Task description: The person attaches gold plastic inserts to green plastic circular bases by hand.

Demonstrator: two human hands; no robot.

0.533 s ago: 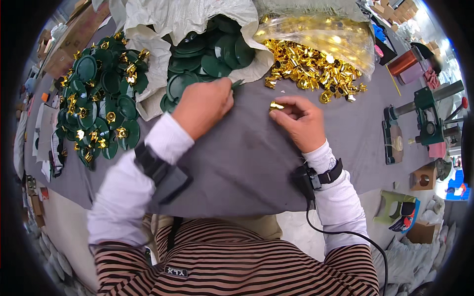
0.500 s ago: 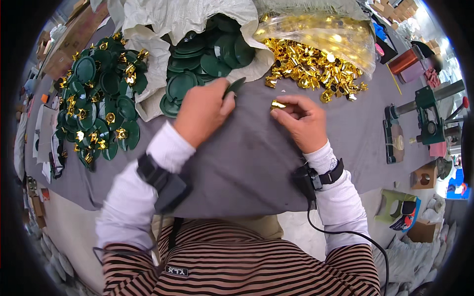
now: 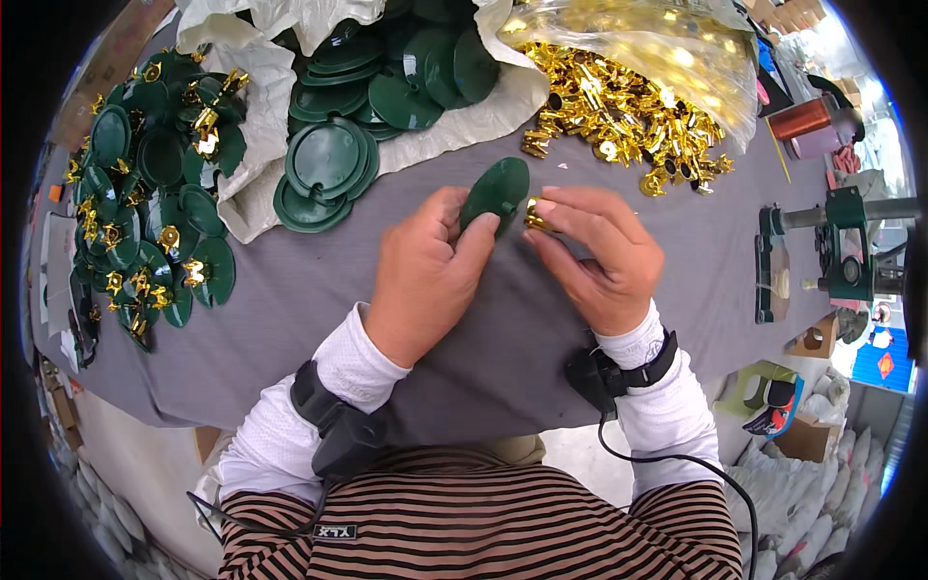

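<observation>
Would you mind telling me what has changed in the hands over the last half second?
The left hand has drawn back from the heap of green discs, lifting one green disc toward the right hand. The right hand still pinches a gold clip, now beside the disc. The gold pile is unchanged.

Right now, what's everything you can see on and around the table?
green disc: one, in the left hand
gold clip: one, in the right hand's fingertips
loose green discs: many, on the white sack at top centre
gold clips: heap, by the clear bag, top right
discs with clips fitted: many, far left
grey cloth: one, covering the table
green tool: one, right edge
left hand: one
right hand: one
</observation>
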